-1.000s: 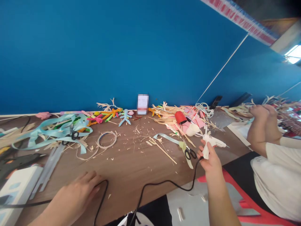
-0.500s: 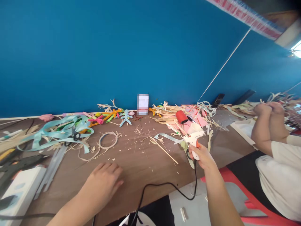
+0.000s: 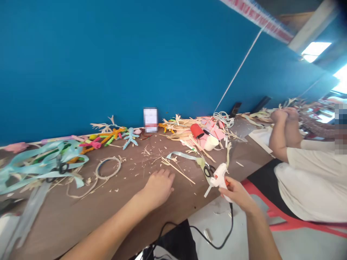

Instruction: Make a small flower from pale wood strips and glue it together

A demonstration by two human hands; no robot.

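Note:
My right hand (image 3: 239, 194) grips the handle of a white hot glue gun (image 3: 220, 176) over the table's front edge. A clear glue stick (image 3: 208, 190) juts from the gun, and its black cord (image 3: 232, 220) loops down toward my lap. My left hand (image 3: 159, 187) lies palm down on the brown table (image 3: 89, 216), holding nothing, its fingers loosely bent. Just beyond its fingertips is a thin pale strip (image 3: 181, 172). Black-handled scissors (image 3: 209, 170) lie beside the gun, next to a light blue ribbon (image 3: 181, 155).
Along the blue wall lie a red roll (image 3: 197, 131), a white cup (image 3: 211, 143), pale raffia strips and pipe-cleaner shapes (image 3: 130, 138). To the left are a tape ring (image 3: 107, 168), turquoise ribbon (image 3: 40, 159) and glue sticks (image 3: 31, 209). A person (image 3: 306, 184) sits at the right.
My left hand has moved right and farther onto the table, near the thin strip. The glue gun in my right hand has come nearer the table's front edge and turned. The view has shifted right.

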